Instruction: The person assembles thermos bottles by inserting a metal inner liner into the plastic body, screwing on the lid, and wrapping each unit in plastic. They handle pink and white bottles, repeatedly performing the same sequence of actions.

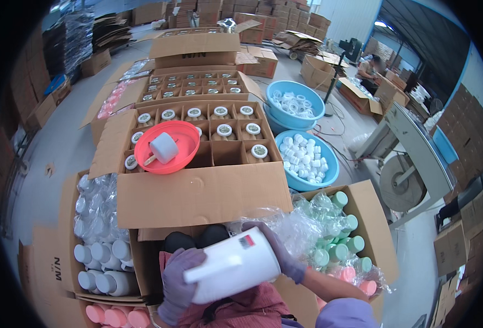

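A white plastic jug (233,265) with a side handle and a small red-and-dark label lies tilted in front of my body. My gloved left hand (182,279) is wrapped round it at its handle side. My right hand (277,249), gloved too, grips its other end, with the fingers over the upper edge. Just beyond stands an open divided carton (203,194) of glass-like bottles with white-ringed tops (224,130); some of its cells hold no bottle. A red bowl (184,156) rests on top of them, holding a pale grey-blue cup (164,147) and a small stick-like piece.
Left is a carton of grey-white capped jugs (113,281), with pink-capped ones (115,316) below. Right, a carton holds green-capped jugs (338,251) under plastic film. Blue basins hold white caps (307,158) and clear rings (293,104). A grey machine (411,164) stands right; a person sits far back.
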A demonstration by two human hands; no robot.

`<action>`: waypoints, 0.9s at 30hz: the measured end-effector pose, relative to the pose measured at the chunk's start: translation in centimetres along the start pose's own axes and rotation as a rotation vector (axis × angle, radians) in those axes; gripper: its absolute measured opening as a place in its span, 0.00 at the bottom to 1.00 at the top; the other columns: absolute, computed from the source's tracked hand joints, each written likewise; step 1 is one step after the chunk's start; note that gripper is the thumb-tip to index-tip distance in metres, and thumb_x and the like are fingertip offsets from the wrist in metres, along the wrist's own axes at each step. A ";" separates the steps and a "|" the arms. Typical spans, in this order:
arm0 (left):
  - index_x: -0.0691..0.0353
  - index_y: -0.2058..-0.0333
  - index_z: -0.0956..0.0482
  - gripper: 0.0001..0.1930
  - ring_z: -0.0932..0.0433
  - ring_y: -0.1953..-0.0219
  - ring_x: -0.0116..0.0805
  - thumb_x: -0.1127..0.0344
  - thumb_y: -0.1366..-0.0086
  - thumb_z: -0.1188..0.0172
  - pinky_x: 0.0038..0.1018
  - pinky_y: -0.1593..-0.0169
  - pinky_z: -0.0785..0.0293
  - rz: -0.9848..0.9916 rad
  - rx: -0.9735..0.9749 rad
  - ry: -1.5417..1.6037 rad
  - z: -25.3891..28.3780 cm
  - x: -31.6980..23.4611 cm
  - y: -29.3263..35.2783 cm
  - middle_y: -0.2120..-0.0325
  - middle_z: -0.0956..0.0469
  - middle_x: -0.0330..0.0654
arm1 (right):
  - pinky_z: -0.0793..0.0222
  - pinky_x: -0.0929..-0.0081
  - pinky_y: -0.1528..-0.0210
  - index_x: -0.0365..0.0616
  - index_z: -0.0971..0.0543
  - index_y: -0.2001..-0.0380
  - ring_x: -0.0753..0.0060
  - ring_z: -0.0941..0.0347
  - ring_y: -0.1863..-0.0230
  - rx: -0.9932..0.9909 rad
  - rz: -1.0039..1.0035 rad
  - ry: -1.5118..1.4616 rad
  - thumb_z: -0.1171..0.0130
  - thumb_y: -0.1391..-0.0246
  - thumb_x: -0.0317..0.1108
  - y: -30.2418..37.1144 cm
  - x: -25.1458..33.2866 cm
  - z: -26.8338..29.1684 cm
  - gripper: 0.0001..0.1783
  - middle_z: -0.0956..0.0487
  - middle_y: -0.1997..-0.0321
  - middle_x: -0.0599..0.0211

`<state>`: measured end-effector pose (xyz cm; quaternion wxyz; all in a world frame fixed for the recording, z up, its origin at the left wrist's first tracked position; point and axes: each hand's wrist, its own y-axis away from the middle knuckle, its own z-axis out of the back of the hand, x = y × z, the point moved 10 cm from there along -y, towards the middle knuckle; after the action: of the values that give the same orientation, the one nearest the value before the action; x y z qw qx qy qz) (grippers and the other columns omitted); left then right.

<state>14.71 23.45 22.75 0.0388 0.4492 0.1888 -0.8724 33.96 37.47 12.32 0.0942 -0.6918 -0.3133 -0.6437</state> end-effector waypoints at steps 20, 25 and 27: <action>0.70 0.54 0.20 0.14 0.19 0.63 0.28 0.65 0.31 0.43 0.26 0.60 0.22 0.632 -0.146 0.983 -7.3 11.9 5.9 0.63 0.18 0.41 | 0.29 0.65 0.48 0.46 0.19 0.56 0.59 0.25 0.51 0.444 0.646 0.677 0.41 0.41 0.31 2.2 11.9 -4.7 0.10 0.23 0.53 0.59; 0.69 0.44 0.27 0.19 0.21 0.55 0.35 0.75 0.33 0.50 0.26 0.51 0.25 0.375 0.063 0.559 -5.5 8.4 5.8 0.55 0.19 0.44 | 0.28 0.57 0.61 0.45 0.21 0.62 0.50 0.22 0.64 0.524 0.423 0.929 0.43 0.40 0.42 2.3 5.6 -5.5 0.12 0.21 0.66 0.50; 0.70 0.39 0.33 0.25 0.22 0.51 0.38 0.76 0.35 0.49 0.29 0.47 0.25 0.125 0.100 0.243 -3.6 3.7 3.3 0.53 0.20 0.48 | 0.28 0.53 0.64 0.46 0.21 0.61 0.45 0.22 0.69 0.489 0.331 1.213 0.49 0.36 0.47 3.0 4.1 -5.7 0.17 0.21 0.73 0.49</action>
<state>16.07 22.11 16.89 0.0476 0.5637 0.1201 -0.8158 30.74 33.33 17.93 0.5049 -0.2055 -0.2314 -0.8058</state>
